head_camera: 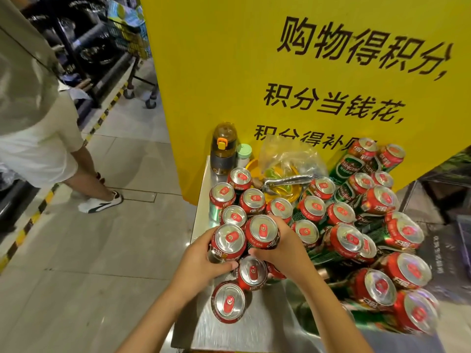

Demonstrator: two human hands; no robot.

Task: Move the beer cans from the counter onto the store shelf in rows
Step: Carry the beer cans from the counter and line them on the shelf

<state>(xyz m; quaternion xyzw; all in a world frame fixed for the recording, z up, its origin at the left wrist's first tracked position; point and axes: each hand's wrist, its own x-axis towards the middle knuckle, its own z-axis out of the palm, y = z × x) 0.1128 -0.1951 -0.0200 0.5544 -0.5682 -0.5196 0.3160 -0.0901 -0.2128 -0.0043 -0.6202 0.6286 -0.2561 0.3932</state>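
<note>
Standing behind everything we see a yellow sign [254,72] at the far edge of the steel counter [244,335], which is crowded with upright beer cans [377,286]. Near its left edge, our left hand [204,261] grips 1 can [229,241] and our right hand [280,248] grips another can [262,231], the 2 cans touching. A water bottle [223,149] stands at the far left corner.

Beer cans [230,240] are green with red tops and silver lids; the sign [229,72] is yellow with black characters; the bottle [224,149] is amber with an orange clasp; floor tape [40,207] is striped yellow-black
</note>
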